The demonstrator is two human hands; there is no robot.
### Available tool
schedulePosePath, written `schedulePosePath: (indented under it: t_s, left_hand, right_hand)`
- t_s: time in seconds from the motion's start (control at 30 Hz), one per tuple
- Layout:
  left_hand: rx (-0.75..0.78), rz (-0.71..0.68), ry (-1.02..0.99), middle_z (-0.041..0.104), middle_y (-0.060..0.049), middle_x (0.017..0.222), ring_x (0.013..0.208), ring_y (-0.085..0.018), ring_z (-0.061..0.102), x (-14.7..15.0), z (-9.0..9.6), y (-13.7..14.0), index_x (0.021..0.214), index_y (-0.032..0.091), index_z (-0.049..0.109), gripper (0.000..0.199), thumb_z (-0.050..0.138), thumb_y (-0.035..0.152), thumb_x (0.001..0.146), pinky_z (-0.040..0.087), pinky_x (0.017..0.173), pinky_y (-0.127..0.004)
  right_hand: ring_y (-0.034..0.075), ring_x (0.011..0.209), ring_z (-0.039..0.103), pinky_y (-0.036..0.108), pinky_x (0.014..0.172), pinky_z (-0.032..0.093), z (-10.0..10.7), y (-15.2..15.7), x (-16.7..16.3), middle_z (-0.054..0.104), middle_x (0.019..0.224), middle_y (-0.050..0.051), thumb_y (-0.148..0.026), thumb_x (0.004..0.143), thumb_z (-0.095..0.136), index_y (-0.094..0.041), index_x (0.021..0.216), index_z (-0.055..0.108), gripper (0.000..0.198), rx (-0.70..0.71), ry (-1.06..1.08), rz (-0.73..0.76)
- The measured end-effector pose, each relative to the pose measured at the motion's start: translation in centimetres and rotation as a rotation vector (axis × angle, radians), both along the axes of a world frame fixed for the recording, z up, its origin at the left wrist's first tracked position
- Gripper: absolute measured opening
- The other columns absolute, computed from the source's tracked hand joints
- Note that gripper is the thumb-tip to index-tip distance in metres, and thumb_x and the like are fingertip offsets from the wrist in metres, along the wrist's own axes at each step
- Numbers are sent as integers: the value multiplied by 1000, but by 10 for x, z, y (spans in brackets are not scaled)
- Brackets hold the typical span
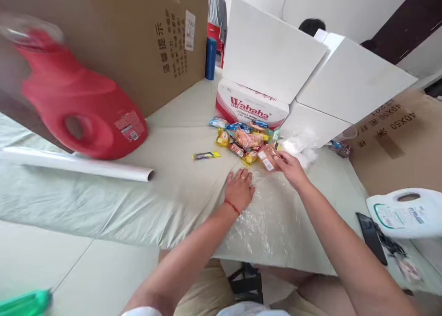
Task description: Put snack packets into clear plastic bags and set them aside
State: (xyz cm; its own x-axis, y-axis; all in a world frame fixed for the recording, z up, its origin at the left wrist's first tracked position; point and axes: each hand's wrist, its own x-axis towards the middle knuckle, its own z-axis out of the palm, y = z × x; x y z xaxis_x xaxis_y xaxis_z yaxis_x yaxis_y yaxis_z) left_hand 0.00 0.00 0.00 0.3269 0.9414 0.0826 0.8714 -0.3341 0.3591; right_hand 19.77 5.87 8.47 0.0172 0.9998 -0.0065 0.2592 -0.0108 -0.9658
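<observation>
Between the fingers of my right hand is a brown snack packet with white label patches, held at the right edge of a snack pile. My left hand lies palm down on the covered table, fingers spread, just in front of the pile. In that heap are a pink-orange wrapped snack, a yellow packet, a blue packet and several others. Apart from them, to the left, lies a slim yellow and dark packet. Crumpled clear plastic bags sit beyond my right hand.
Behind the pile stand a Wahaha carton and white box panels. At left are a red detergent jug, a white roll and a big carton. A white jug and black phone-like object lie right.
</observation>
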Motion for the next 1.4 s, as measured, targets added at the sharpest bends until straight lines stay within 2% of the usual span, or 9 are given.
schedulePosePath:
  t_s: [0.17,0.33,0.53,0.63,0.73,0.93,1.13,1.27,1.4]
  left_hand:
    - [0,25,2,43,-9,163,153,-25,34,-1,1,-3,150,20,52,53,38,43,104,25,127,-53]
    - [10,21,-2,44,-10,163,154,-26,34,-1,0,-3,150,22,52,52,39,42,103,23,127,-53]
    - [0,26,-34,44,-10,163,153,-25,35,0,0,-3,149,20,52,52,39,41,103,24,127,-54]
    - [3,29,-57,45,-10,162,153,-25,35,0,-1,-2,149,21,52,53,40,41,102,24,127,-54]
    - [24,28,-79,48,-9,160,152,-25,36,-1,-2,-2,148,22,54,51,43,39,101,24,127,-55]
    - [17,29,-95,48,-9,160,151,-24,37,-3,0,-3,147,21,54,50,43,38,101,26,126,-55]
    - [16,38,-97,47,-10,161,151,-25,38,1,-3,1,146,21,55,50,43,40,102,26,126,-55]
    - [35,43,-107,50,-9,158,149,-23,41,0,-4,4,144,21,57,48,38,39,104,28,125,-55]
    - [54,40,-90,52,-8,158,148,-22,42,-4,-4,4,143,21,58,48,30,35,106,29,123,-54]
  right_hand:
    - [21,71,71,32,64,59,-22,-68,84,77,88,6,-55,71,81,-19,97,74,45,-310,37,-257]
    - [22,77,70,33,67,58,-15,-62,96,76,89,6,-55,68,82,-21,95,73,44,-276,25,-230]
    - [31,110,63,49,97,52,0,15,36,68,119,16,-45,86,62,-16,118,68,44,105,-556,-292]
    - [31,117,58,46,105,45,-8,36,-23,67,122,17,-32,95,50,-16,116,70,33,290,-867,-29]
    - [33,128,51,45,107,43,-24,47,-88,66,129,17,-35,98,54,-17,125,67,36,317,-1149,283]
    - [35,126,55,48,104,44,-30,69,-127,66,131,20,-29,99,52,-11,127,68,37,254,-1130,165]
    - [24,90,67,37,81,53,-12,-19,-32,75,104,7,-50,102,47,-20,117,71,41,209,-591,82]
    - [24,90,64,38,81,53,-21,-96,18,72,103,8,-46,101,54,-21,116,72,34,338,-735,17]
    - [27,102,60,45,92,51,-42,-138,15,70,112,12,-36,103,53,-21,121,70,29,535,-915,49]
